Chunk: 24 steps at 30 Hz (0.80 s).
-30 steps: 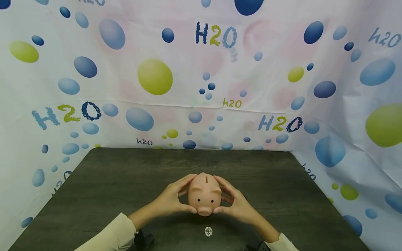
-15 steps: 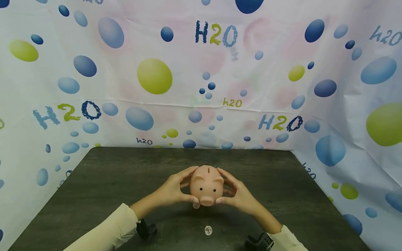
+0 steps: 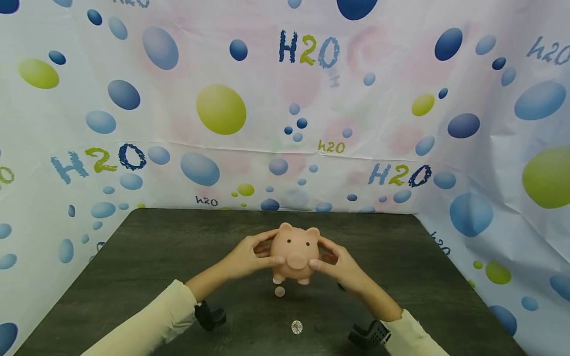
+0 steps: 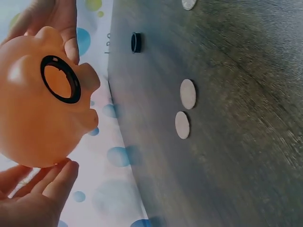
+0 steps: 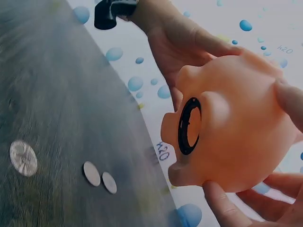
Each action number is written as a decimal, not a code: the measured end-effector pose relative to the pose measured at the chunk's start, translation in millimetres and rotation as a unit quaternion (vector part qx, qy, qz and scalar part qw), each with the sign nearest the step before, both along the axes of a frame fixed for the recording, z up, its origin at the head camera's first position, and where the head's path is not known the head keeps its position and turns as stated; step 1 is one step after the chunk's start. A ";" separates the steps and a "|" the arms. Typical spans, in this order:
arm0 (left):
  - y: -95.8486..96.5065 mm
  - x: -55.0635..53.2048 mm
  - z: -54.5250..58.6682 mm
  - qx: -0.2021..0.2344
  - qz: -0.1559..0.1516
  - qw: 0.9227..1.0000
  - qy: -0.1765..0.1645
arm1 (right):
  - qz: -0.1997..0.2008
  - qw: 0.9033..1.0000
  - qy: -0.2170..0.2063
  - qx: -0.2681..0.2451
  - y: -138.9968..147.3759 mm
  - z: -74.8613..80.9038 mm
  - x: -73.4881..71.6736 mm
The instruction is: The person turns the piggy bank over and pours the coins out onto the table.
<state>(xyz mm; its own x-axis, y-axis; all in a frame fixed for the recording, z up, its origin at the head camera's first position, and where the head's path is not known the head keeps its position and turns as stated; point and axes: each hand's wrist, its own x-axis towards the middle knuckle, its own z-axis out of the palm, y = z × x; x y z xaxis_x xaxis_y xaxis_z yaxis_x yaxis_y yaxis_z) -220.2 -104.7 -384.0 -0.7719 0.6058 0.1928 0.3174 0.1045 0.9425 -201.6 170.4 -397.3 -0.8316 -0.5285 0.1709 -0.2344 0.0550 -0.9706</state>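
A pink piggy bank [image 3: 295, 247] is held up off the dark table between both hands, tipped so that its snout and face turn to the head camera. My left hand [image 3: 247, 257] grips its left side, thumb near the snout. On the other side my right hand [image 3: 340, 267] holds it in the same way. Underneath, a black ring [image 4: 72, 94] frames an uncovered round hole, seen in both wrist views. Below the bank two plain coins [image 4: 188, 94] lie close together on the table. A patterned coin [image 3: 297, 327] lies nearer to me.
A small black plug [image 4: 136, 42] lies on the table [image 3: 178, 237] in the left wrist view. Black wrist devices [image 3: 369, 334] sit at both cuffs. A white backdrop [image 3: 276, 89] with blue and green dots stands behind the table.
Both hands have raised the piggy bank and tipped its face upward, so the top slot has gone from view. Two plain coins have come into sight beneath it.
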 end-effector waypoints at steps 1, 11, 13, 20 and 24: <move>0.4 -0.8 0.9 0.001 0.004 1.000 -0.010 | 0.000 1.000 -0.012 -0.002 -0.6 0.9 -0.6; 5.5 -1.3 -4.4 -0.047 0.049 0.985 -0.160 | 0.018 0.983 -0.182 -0.018 -8.9 -5.3 -4.7; 5.8 -1.3 -8.2 -0.060 0.051 0.979 -0.187 | 0.017 0.976 -0.216 -0.019 -10.9 -9.7 -4.9; 5.1 -0.9 -12.0 -0.085 0.057 0.972 -0.212 | 0.021 0.960 -0.277 -0.035 -14.7 -18.0 -5.2; 4.6 -1.1 -6.5 -0.059 0.049 0.980 -0.183 | 0.032 0.968 -0.246 -0.044 -14.4 -12.3 -7.1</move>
<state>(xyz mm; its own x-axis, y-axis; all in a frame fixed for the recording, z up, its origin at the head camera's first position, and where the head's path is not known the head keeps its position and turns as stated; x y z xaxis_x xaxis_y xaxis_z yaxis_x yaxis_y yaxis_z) -221.3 -100.1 -390.5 -0.8314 0.5273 -0.1750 -0.0574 0.2318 0.9711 -208.7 156.0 -409.6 -0.7892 -0.5837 -0.1909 0.2576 -0.0324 -0.9657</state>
